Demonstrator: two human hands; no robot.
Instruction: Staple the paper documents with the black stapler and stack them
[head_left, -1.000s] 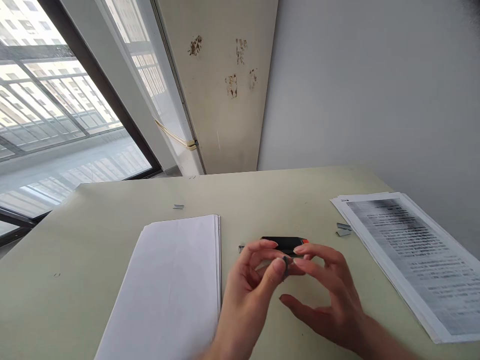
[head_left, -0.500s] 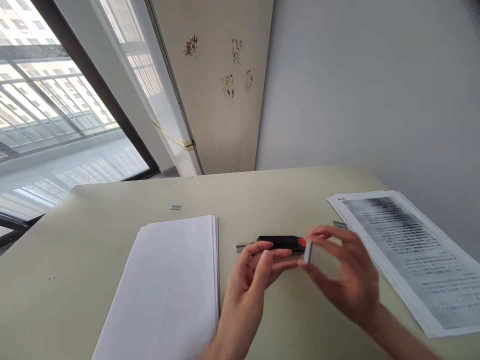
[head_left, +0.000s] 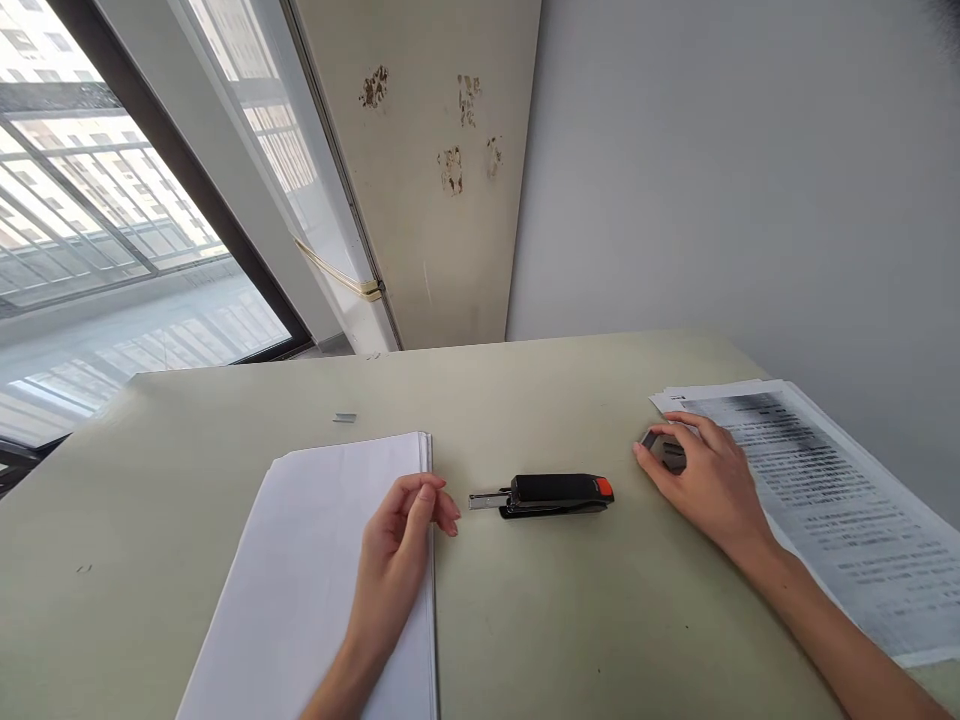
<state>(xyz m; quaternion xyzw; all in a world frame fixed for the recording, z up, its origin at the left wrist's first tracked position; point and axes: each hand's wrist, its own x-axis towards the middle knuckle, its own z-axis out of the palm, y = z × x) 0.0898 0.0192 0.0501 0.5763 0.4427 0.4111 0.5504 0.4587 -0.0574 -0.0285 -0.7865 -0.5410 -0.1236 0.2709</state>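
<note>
My right hand (head_left: 709, 480) pinches a small grey strip of staples (head_left: 648, 438) between thumb and fingertips, low over the table. Behind those fingers, partly hidden, lies another grey strip of staples (head_left: 673, 452) beside the printed sheets. A black stapler (head_left: 555, 492) with a red end rests on its side of the table between my hands. Its metal staple tray (head_left: 487, 500) sticks out toward the left. My left hand (head_left: 405, 535) is loosely curled over the right edge of the white paper stack (head_left: 315, 560), with nothing visible in it.
Printed sheets (head_left: 832, 500) are stacked at the right, under my right forearm. Short staple pieces (head_left: 345, 418) lie behind the white paper, and loose staples (head_left: 84, 569) lie at the far left. The pale green table (head_left: 525, 400) meets a grey wall.
My hands have parted. The right one has carried the staple strip to the right, down near the printed sheets. My left hand has moved left, away from the stapler, onto the paper stack.
</note>
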